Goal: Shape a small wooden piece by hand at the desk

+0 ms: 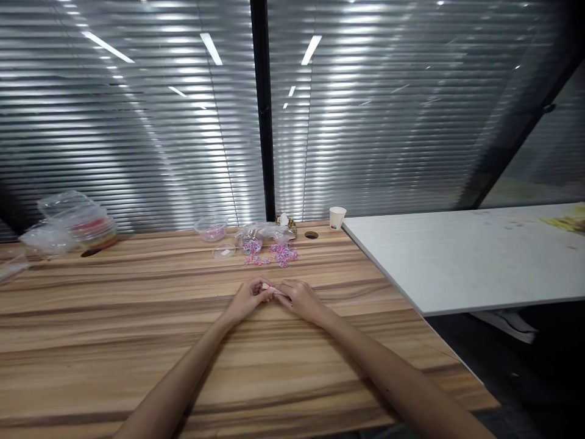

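Note:
My left hand and my right hand meet over the middle of the wooden table. Their fingers are closed on the two ends of a small, pale, narrow piece with a bit of pink at its left part. Fingers cover much of it, and its exact kind is too small to make out. Just beyond the hands lie a thin heap and a thicker heap of tiny pink, blue and white pieces, which look like small rubber bands.
Behind the heaps stand a clear tub, a clear lid, a plastic bag and a gold-coloured package. A paper cup is near the white table. Stacked plastic-wrapped containers sit far left, beside a cable hole.

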Action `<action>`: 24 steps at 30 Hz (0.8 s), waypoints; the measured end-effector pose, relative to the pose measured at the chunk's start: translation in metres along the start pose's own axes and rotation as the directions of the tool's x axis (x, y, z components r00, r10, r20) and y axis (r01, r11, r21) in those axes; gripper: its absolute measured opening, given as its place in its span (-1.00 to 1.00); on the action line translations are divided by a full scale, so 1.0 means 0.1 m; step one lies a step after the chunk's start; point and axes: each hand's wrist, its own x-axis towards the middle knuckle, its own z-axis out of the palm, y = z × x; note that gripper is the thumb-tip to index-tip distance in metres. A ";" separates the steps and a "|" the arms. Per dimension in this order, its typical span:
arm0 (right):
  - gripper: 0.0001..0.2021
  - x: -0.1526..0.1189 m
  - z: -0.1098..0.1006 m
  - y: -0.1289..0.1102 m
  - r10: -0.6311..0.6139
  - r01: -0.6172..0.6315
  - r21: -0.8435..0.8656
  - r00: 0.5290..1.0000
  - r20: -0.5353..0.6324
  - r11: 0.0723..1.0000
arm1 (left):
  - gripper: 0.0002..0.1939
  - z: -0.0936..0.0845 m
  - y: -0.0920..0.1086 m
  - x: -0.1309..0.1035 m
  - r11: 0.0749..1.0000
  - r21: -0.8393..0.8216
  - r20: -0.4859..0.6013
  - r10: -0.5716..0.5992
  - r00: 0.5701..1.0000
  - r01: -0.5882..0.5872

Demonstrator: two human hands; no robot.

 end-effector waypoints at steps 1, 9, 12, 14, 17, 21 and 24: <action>-0.83 0.00 0.00 0.00 0.001 -0.001 0.000 1.000 -0.002 1.000 | -0.73 0.00 0.00 0.00 1.000 0.004 -0.001 -0.002 1.000 0.002; -0.83 0.00 -0.01 -0.01 0.008 -0.008 0.005 1.000 0.000 1.000 | -0.70 0.00 0.02 0.00 1.000 0.007 0.001 0.007 1.000 -0.007; -0.83 0.00 -0.02 -0.01 0.016 -0.016 -0.003 1.000 0.010 1.000 | -0.71 0.00 0.02 0.00 1.000 0.001 0.003 0.011 1.000 -0.011; -0.83 0.01 -0.01 -0.01 0.012 -0.012 -0.004 1.000 0.010 1.000 | -0.72 0.00 0.02 0.00 1.000 0.008 -0.003 0.010 1.000 -0.010; -0.82 0.01 0.00 0.00 0.002 -0.002 -0.003 1.000 0.002 1.000 | -0.73 0.00 0.01 0.00 1.000 0.027 -0.006 0.013 1.000 -0.013; -0.82 0.00 0.01 0.01 -0.007 0.007 -0.005 1.000 0.006 1.000 | -0.72 -0.01 -0.02 0.01 0.999 0.040 0.002 0.016 1.000 -0.016; -0.83 0.00 0.02 0.01 -0.009 0.009 -0.007 1.000 0.014 1.000 | -0.73 -0.01 -0.03 0.01 0.998 0.054 0.003 0.017 1.000 -0.018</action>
